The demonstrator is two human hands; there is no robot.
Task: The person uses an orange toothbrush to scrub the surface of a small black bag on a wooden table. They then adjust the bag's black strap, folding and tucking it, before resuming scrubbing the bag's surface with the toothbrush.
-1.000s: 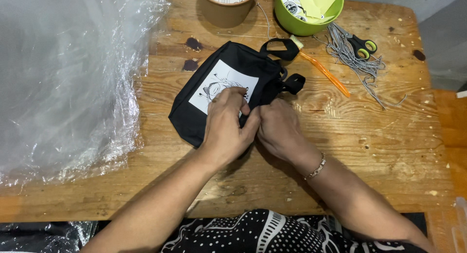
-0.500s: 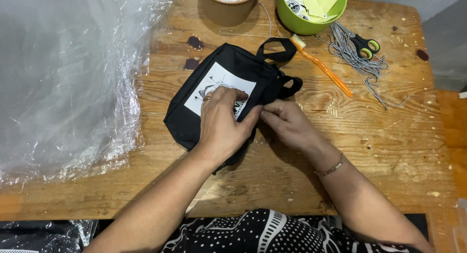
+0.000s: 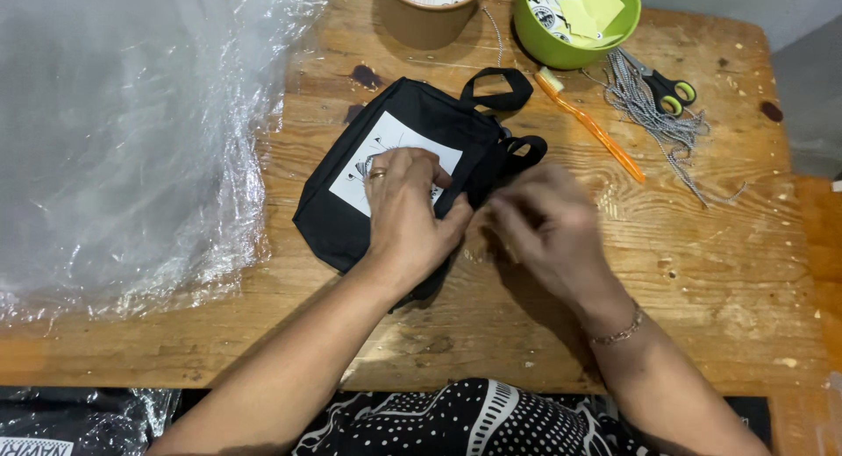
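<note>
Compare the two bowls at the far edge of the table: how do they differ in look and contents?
The brown bowl is dull tan with straight sides; the green bowl is bright lime and rounded. The brown bowl shows only a white printed surface inside; the green bowl holds yellow paper slips and printed round pieces. Scissors lie beside the green bowl, none by the brown. Both stand upright on the wooden table, cut off by the frame.

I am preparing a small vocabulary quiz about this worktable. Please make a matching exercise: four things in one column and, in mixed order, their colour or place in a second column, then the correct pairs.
Things:
1. pouch
2. toothbrush
3. bowl
4. plastic sheet

Descriptions:
A. green, at the table's far edge, paper pieces inside
B. clear and crinkled, on the table's left side
C. black with a white picture patch, under the left hand
D. orange handle, lying right of the pouch

Pairs: 1-C, 2-D, 3-A, 4-B
</note>
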